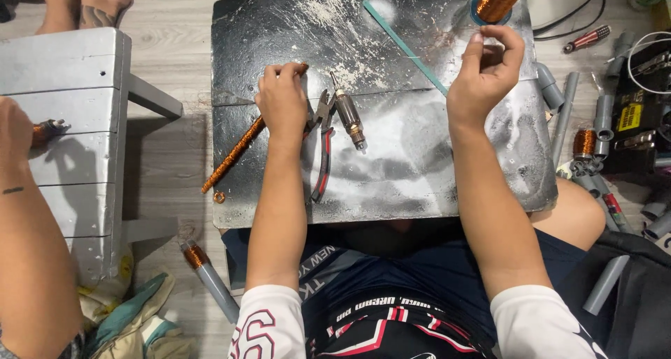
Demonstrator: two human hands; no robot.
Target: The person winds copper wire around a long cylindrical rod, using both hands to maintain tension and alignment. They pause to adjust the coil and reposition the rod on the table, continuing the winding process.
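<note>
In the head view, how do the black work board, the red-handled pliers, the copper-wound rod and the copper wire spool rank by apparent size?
1. Black work board
2. Copper-wound rod, partly under the left hand
3. Red-handled pliers, close to the rod in length, so unsure
4. Copper wire spool, cut off by the frame

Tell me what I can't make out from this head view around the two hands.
- Head view: upper end of the copper-wound rod is hidden inside the left hand.
- Any wire pinched by the right hand is too thin to see.
- Copper wire spool is cut off by the top edge.
- Pliers jaws are partly covered by the left hand.
</note>
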